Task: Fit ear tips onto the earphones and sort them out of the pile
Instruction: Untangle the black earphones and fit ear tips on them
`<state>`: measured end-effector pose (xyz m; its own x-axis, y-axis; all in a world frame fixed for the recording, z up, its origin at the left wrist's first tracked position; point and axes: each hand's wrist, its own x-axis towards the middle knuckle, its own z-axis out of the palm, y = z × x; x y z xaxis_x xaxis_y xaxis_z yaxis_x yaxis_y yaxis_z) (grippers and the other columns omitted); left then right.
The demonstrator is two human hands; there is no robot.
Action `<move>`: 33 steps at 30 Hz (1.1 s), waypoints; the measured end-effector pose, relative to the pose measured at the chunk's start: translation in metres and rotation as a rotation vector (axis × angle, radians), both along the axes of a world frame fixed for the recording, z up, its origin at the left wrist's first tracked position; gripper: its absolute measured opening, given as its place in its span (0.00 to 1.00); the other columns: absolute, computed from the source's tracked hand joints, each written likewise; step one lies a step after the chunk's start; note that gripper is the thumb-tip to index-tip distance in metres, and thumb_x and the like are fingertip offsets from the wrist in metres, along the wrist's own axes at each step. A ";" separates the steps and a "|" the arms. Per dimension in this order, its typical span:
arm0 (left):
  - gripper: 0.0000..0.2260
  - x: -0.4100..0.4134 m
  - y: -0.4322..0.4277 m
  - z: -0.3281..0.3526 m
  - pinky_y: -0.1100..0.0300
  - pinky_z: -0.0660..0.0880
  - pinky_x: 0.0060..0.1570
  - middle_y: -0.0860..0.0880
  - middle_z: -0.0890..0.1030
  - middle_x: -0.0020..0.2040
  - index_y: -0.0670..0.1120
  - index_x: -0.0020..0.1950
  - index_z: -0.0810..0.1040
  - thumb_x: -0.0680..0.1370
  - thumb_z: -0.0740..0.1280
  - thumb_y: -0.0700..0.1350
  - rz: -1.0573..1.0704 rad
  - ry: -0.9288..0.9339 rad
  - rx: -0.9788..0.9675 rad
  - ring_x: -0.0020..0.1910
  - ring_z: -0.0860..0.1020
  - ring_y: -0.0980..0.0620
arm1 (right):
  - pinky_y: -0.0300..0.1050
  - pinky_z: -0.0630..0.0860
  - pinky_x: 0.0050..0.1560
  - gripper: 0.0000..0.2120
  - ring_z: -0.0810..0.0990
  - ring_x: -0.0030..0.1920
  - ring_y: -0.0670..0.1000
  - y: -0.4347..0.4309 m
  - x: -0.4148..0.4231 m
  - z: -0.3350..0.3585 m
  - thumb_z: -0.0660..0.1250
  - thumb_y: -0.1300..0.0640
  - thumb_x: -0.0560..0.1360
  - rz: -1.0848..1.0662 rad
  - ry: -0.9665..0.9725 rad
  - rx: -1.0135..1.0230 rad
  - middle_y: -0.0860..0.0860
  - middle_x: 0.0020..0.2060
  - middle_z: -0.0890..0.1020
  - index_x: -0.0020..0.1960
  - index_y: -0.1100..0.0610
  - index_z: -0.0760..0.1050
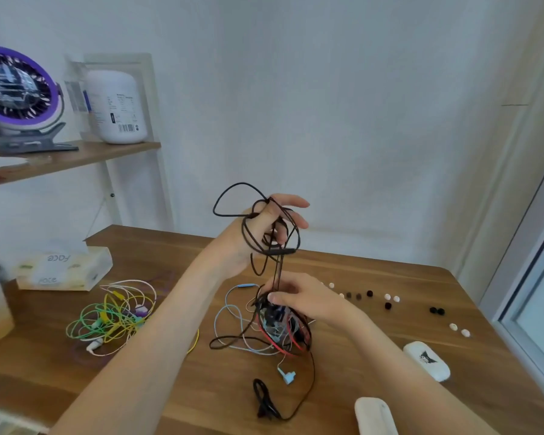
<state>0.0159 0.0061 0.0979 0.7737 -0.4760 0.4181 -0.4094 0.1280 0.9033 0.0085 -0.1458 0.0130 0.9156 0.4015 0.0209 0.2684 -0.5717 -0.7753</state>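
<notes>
**Sorting partly done; dark cable being pulled from the tangle**

The left hand [264, 227] is raised above the tabletop [374, 271]. A dark cable [252, 243] is looped several times round its fingers; the upper fingers are nearly straight and the lower ones curl in on the loops. From there the cable drops straight down to the tangle [280, 328], which lies mid-tabletop. The right hand [302, 298] sits on top of it, fingers bent over the knot and apparently gripping it where the cable comes out.

A looser bunch [113, 315] of green, yellow and white earphones lies well apart to the left. I take this to be the sets already sorted out, though whether their buds carry tips is too small to tell.

What is left looks like more than half the task. The tangle holds red, blue, white and dark leads wound together, and a blue earbud [286, 375] trails out near its front. Loose ear tips [358, 296], dark and pale, lie scattered to the right, not yet fitted.
</notes>
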 end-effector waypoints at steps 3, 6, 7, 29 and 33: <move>0.15 -0.003 0.004 0.005 0.67 0.68 0.33 0.52 0.82 0.41 0.51 0.53 0.79 0.80 0.55 0.54 0.052 0.034 -0.033 0.31 0.70 0.56 | 0.39 0.72 0.48 0.05 0.78 0.47 0.43 0.001 0.000 0.004 0.64 0.52 0.78 -0.029 -0.062 -0.031 0.45 0.45 0.82 0.48 0.51 0.78; 0.11 0.003 0.014 0.001 0.67 0.66 0.29 0.52 0.80 0.37 0.48 0.52 0.78 0.83 0.57 0.50 0.252 0.072 -0.003 0.28 0.68 0.57 | 0.40 0.69 0.43 0.10 0.76 0.41 0.45 -0.004 0.002 0.002 0.62 0.54 0.80 -0.080 -0.096 0.009 0.46 0.38 0.79 0.42 0.55 0.76; 0.08 0.007 0.018 -0.002 0.67 0.67 0.28 0.51 0.80 0.37 0.47 0.52 0.77 0.82 0.60 0.48 0.313 0.087 0.037 0.27 0.68 0.56 | 0.41 0.69 0.44 0.11 0.75 0.41 0.46 -0.007 0.003 0.002 0.61 0.54 0.80 -0.112 -0.105 0.021 0.48 0.38 0.78 0.42 0.57 0.75; 0.56 -0.001 0.026 -0.031 0.47 0.47 0.75 0.49 0.35 0.78 0.51 0.77 0.33 0.69 0.76 0.50 0.176 0.057 1.274 0.77 0.40 0.47 | 0.38 0.75 0.37 0.05 0.76 0.33 0.47 -0.051 0.001 0.020 0.66 0.61 0.78 -0.132 0.168 0.470 0.55 0.39 0.78 0.51 0.62 0.76; 0.33 -0.007 0.015 -0.031 0.52 0.59 0.73 0.54 0.59 0.76 0.55 0.76 0.57 0.76 0.69 0.54 -0.002 0.143 0.999 0.75 0.59 0.54 | 0.41 0.79 0.42 0.10 0.80 0.39 0.52 -0.048 0.001 0.023 0.60 0.66 0.80 -0.083 0.259 0.692 0.59 0.43 0.77 0.59 0.68 0.74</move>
<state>0.0086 0.0214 0.0667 0.7839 -0.5593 -0.2696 -0.2895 -0.7134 0.6381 0.0097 -0.1940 0.0360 0.9523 0.3043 0.0228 0.0048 0.0595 -0.9982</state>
